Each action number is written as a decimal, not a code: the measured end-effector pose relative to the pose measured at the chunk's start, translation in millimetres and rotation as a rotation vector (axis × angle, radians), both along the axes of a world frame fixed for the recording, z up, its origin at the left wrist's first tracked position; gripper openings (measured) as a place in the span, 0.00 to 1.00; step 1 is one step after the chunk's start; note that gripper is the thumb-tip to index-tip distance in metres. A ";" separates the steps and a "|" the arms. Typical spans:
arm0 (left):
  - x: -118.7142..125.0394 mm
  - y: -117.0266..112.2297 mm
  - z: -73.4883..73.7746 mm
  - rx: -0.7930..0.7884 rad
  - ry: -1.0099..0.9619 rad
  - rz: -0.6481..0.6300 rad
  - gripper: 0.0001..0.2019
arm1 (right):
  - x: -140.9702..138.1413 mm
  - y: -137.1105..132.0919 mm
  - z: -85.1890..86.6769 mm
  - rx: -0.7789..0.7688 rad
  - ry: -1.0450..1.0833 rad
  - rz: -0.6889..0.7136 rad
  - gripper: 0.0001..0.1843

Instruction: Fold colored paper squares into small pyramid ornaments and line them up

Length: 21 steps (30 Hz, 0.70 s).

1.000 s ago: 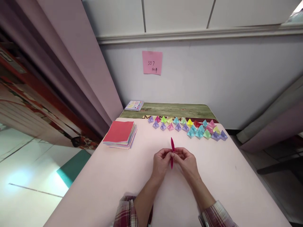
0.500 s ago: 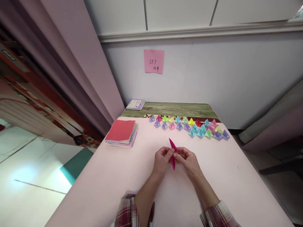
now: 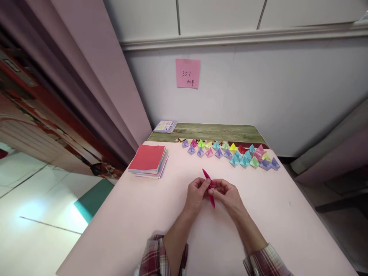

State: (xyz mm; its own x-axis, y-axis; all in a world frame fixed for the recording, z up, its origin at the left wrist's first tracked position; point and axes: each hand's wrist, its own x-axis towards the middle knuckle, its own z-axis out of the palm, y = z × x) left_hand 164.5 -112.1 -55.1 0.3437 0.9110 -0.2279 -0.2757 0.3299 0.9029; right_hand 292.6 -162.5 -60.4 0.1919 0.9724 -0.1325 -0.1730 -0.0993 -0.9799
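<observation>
Between my two hands is a narrow magenta folded paper boat [image 3: 212,200], pointed at both ends and slanting from upper left to lower right. My left hand [image 3: 197,194] pinches its middle from the left, thumb on top. From the right, my right hand [image 3: 227,193] grips it with thumb and bent fingers. The middle of the boat is partly hidden behind my fingers. Beyond my hands, several small folded paper boats [image 3: 219,153] in many colours stand in rows along the far part of the table.
A stack of coloured paper squares [image 3: 147,158], red on top, lies at the table's left side. Behind the pale tabletop [image 3: 161,207] is a green wood-patterned surface [image 3: 212,131] bearing a small pack [image 3: 165,126]. A pink note [image 3: 188,73] hangs on the wall.
The magenta boat has turned slightly, its far tip shifting left and its near tip right. My right thumb has moved a little lower along it.
</observation>
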 end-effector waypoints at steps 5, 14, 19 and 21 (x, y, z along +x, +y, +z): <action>0.3 -0.3 1.4 0.021 0.012 0.001 0.17 | 1.2 -0.4 0.2 0.004 0.014 -0.002 0.23; 0.0 1.4 -2.6 0.018 0.011 -0.021 0.17 | 1.4 -1.5 2.1 -0.001 0.013 -0.016 0.23; -1.4 -0.6 -0.4 0.052 0.016 -0.019 0.14 | 0.5 -3.8 7.5 0.011 0.011 -0.001 0.21; -2.3 -0.8 0.9 0.075 0.024 -0.020 0.12 | 0.2 -4.0 8.0 0.020 -0.006 0.000 0.20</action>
